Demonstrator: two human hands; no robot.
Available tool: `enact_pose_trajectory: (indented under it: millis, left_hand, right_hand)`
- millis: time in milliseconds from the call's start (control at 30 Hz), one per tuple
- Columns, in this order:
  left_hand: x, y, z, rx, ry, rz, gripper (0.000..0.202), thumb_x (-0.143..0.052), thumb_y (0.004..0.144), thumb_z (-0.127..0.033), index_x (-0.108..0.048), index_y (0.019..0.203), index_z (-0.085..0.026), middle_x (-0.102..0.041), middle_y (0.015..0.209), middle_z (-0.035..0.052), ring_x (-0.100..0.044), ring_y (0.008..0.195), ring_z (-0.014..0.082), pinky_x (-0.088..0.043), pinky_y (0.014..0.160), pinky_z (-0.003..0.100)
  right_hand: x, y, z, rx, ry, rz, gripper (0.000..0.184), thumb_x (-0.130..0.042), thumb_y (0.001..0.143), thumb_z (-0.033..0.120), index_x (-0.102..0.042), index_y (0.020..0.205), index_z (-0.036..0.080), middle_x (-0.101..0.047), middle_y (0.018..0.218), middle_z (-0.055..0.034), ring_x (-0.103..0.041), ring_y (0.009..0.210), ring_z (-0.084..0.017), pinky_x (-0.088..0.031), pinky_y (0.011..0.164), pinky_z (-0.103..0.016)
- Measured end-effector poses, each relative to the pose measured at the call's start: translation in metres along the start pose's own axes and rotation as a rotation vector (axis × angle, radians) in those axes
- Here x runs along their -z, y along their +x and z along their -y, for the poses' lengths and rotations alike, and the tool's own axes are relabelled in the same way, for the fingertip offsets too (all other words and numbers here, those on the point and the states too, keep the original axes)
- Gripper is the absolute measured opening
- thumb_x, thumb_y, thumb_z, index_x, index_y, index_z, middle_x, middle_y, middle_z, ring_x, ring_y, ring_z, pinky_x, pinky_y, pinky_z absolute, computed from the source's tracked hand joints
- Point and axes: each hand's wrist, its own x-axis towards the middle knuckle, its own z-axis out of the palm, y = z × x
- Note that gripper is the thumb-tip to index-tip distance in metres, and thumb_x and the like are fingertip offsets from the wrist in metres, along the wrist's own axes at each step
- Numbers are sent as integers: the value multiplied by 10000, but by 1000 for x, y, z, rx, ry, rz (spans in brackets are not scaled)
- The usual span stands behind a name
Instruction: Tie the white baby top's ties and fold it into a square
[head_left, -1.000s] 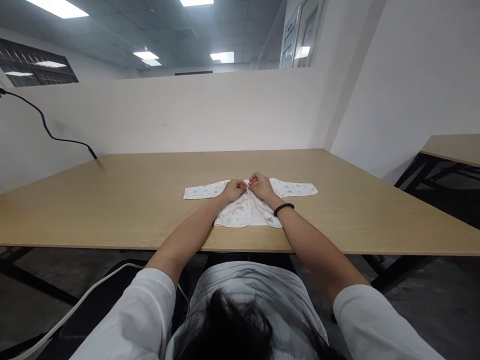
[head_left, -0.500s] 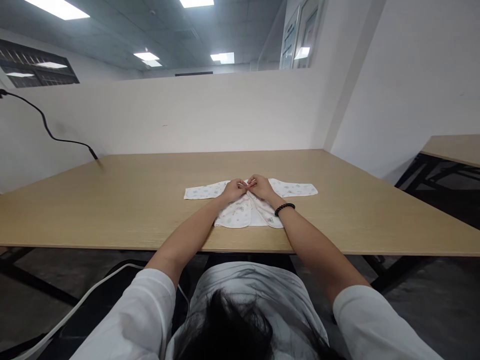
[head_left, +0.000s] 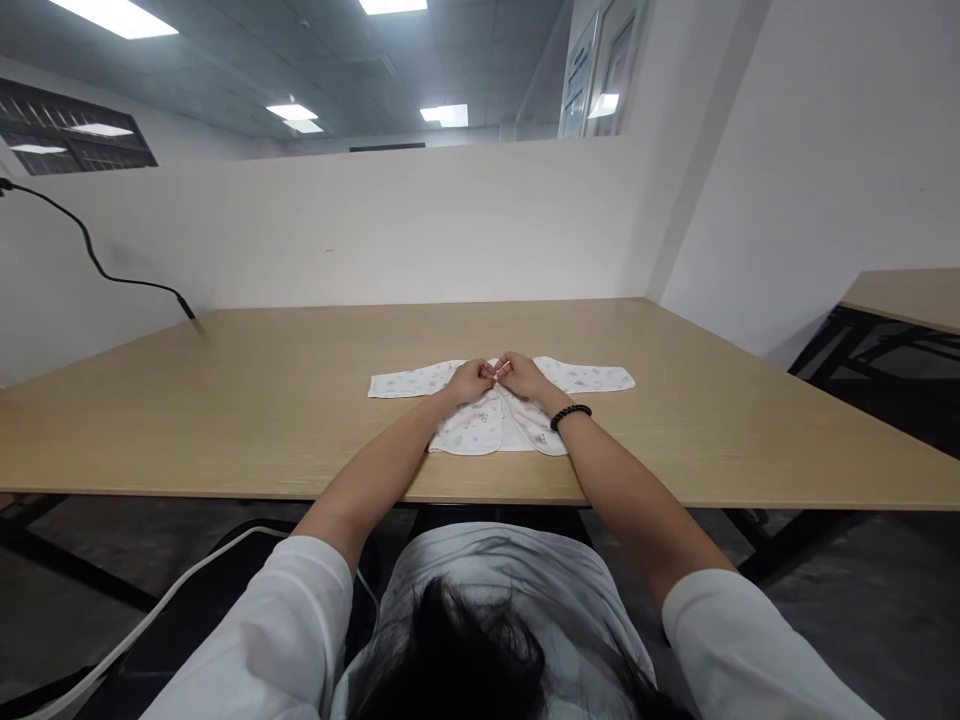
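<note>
A small white baby shirt (head_left: pixel 469 428) with a faint print lies on the table, its sleeves stretched out to both sides. Its two front panels meet near the neck and part toward the hem. My left hand (head_left: pixel 472 380) pinches the shirt's front edge at the upper middle. Close beside it, my right hand (head_left: pixel 523 376) is closed on the opposite edge, thumb and forefinger together. The fingertips of both hands nearly touch. Whatever small fastening lies between them is too small to make out. A black bead bracelet (head_left: pixel 570 415) circles my right wrist.
The shirt rests near the front edge of a wooden table (head_left: pixel 225 420). Behind it rises a white partition (head_left: pixel 420 230). A black cable (head_left: pixel 142 284) hangs over the table's far left corner. Another table (head_left: pixel 907 297) stands at the right.
My fingers have shifted slightly at the shirt's front, and my right hand sits a touch lower. The shirt lies in the same place.
</note>
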Motion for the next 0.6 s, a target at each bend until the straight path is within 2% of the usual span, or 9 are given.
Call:
enact_pose_trajectory:
  millis: [233, 467, 600]
  left_hand:
    - [4, -1, -2, -46, 66, 2, 153, -637, 727, -91, -651, 856, -170, -683, 747, 1, -611, 679, 143, -466, 670, 248]
    - [5, -4, -5, -97, 168, 0, 163, -633, 742, -102, -655, 881, -186, -671, 748, -8, -623, 719, 159, -472, 705, 258]
    - [6, -7, -7, -207, 304, 20, 168, -596, 810, -121, -665, 943, -197, -673, 796, 13, -625, 775, 182, -469, 744, 279]
  right_hand:
    - [-2, -2, 2, -49, 117, -18, 277, -560, 683, -26, -549, 831, 208, -605, 640, 52, -474, 483, -99, -313, 440, -194]
    - [-2, 1, 2, -134, 154, -82, 248, -642, 646, 54, -553, 826, 200, -543, 564, 68, -455, 496, -102, -336, 480, -204]
    - [-2, 2, 2, -158, 155, -90, 226, -621, 649, 67, -557, 818, 203, -502, 547, 73, -450, 509, -114, -337, 493, -214]
